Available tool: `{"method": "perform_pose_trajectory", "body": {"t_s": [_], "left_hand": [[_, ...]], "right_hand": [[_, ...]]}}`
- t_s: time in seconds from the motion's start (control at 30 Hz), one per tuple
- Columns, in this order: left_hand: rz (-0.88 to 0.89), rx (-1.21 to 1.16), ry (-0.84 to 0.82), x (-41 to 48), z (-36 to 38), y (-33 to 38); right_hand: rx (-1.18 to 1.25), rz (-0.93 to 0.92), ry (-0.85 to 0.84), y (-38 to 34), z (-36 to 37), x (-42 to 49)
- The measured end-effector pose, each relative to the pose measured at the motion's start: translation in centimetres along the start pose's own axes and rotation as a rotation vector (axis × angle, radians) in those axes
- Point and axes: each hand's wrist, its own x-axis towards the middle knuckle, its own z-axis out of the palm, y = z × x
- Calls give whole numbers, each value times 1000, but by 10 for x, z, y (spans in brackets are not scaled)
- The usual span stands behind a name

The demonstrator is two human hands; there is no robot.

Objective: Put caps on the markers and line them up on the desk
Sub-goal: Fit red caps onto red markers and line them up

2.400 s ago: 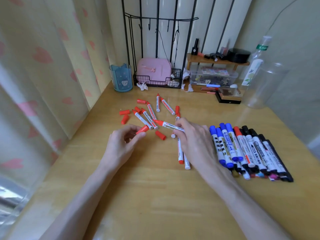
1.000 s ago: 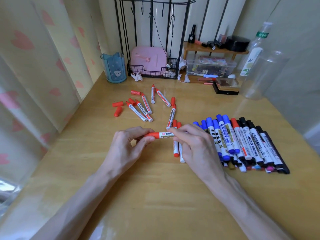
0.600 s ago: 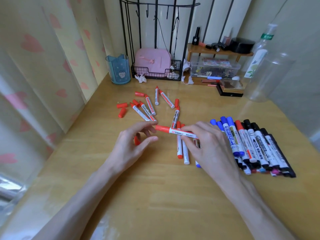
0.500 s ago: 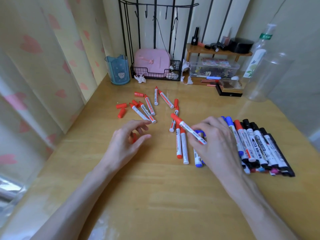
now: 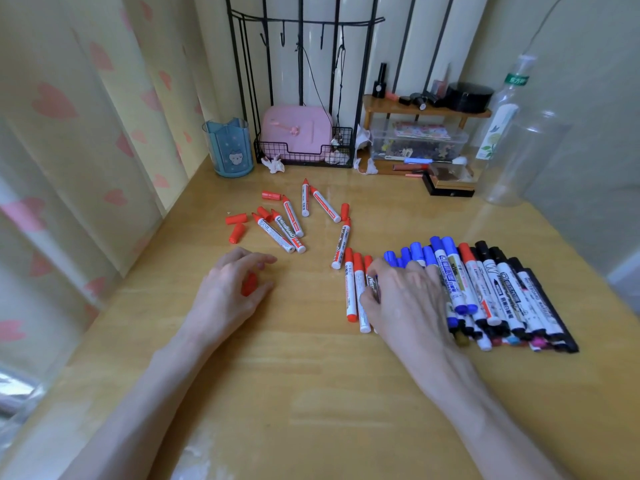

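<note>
Desk (image 5: 311, 393): pale wood, glossy, with a wide bare stretch on the near side. Curtain (image 5: 86, 168) closed off the left edge; wire rack (image 5: 304, 147) and clutter lined the back.

Lined-up row (image 5: 502, 292) of capped blue, red and black markers lay at right, packed side by side, some overlapping at the near ends.

Right hand (image 5: 405, 299) lay over the row's left end, thumb and forefinger pinched on a capped red marker (image 5: 372, 284), just beside two red ones already down. Left hand (image 5: 228, 289) rested near centre, fingers loosely curled round a red cap (image 5: 250, 284).

Several uncapped red markers (image 5: 284, 226) lay scattered behind, apart from the row, with loose caps (image 5: 236, 230) among them and to their left.

Judgement: markers light, stiff, smooth-bodied and round, so apt to roll on the gloss. Best taken mid-barrel, clear of the inked tip. Caps small and slippery; pinch by the sides. Room to extend the row lay leftward.
</note>
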Motion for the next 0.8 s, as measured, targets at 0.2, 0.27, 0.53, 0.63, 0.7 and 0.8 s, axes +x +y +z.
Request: {"method": "perform_pose_trajectory", "body": {"t_s": [0.2,0.27,0.53,0.63,0.7,0.8], "left_hand": [[-129,28,19,-5,-3,0],[-232,91,2,-6,-8,-2],[-242,127,21,-5,-12,13],[-184,42,108,-5,-6,20],[-123,-3,129,-5,-1,24],[-23,-73,106,-2,2,27]], "right_hand": [[54,-15,42,-5,10,8],[87,-10,39,-6,13,12],[188,113,-75,-17,28,56],[202,164,-90,-23,36,73],[181,192,-86,-26,40,81],[119,239,-98,-30,47,89]]}}
